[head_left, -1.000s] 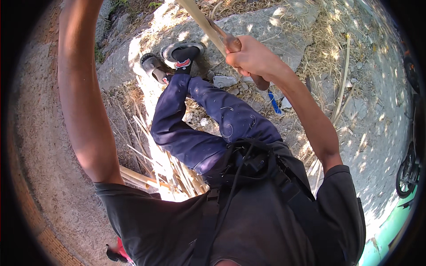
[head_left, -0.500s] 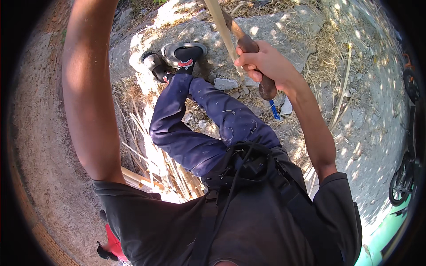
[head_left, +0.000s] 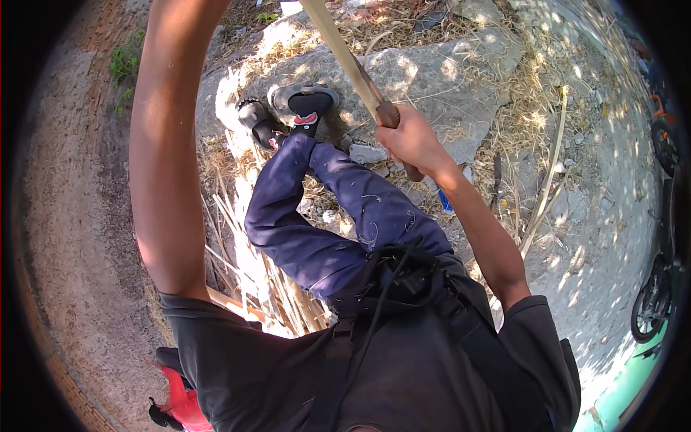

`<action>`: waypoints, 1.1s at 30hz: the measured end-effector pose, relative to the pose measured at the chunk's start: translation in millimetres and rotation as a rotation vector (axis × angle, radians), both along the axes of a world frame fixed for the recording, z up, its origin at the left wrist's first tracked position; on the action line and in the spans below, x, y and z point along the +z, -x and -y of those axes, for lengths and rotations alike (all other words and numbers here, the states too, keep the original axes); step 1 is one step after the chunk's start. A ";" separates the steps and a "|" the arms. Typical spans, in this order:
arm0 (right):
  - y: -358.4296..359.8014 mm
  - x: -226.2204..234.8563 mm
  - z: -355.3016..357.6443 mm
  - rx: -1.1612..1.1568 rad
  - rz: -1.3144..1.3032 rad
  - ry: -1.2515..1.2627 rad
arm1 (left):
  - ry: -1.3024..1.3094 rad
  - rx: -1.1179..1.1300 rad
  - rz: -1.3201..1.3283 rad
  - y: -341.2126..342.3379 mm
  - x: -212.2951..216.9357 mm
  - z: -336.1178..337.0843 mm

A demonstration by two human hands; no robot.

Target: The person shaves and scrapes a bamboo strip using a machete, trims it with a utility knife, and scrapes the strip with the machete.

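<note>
My right hand (head_left: 416, 141) is closed around the dark brown wooden handle (head_left: 389, 115) of a long tool, which looks like a knife. Its narrow blade lies mostly hidden along a pale bamboo strip (head_left: 337, 42). The strip slants from the upper edge down to the top of the handle, and its far end is out of sight. My left arm (head_left: 170, 151) reaches up past the upper edge, so the left hand is not visible. Below the right hand are my legs in dark blue trousers (head_left: 288, 209), bent at the knees.
Split bamboo pieces (head_left: 281, 295) lie in a heap beside my left leg. My dark shoes (head_left: 309, 99) rest by a flat stone slab (head_left: 417, 68). A long stalk (head_left: 543, 194) and dry straw lie to the right. Someone in red (head_left: 183, 403) is at lower left; a motorcycle (head_left: 651, 295) stands far right.
My right hand has shifted slightly left and down with the handle, and the handle now meets the strip. My left arm has moved a little to the right. More of the red clothing shows.
</note>
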State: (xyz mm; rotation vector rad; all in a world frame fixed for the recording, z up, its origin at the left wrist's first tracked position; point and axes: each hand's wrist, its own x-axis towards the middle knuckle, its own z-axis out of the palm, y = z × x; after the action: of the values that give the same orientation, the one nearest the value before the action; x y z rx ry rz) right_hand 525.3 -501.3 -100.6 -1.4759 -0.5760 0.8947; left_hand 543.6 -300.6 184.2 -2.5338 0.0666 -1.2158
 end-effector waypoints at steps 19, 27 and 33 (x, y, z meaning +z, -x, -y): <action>-14.5 73.9 -8.5 0.039 0.024 -0.007 | 0.043 0.022 -0.006 7.9 7.5 18.9; -15.0 70.7 -20.4 0.059 0.158 -0.061 | 0.033 0.037 -0.004 15.8 16.4 16.6; -8.2 -29.1 -2.4 0.009 0.062 0.158 | 0.013 -0.027 0.018 11.3 3.0 -11.1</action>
State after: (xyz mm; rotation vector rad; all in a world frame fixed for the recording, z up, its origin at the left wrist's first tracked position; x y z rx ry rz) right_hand 533.5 -498.9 -129.7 -1.6489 -0.5685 0.9213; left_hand 532.3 -289.5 187.2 -2.5399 0.0895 -1.2536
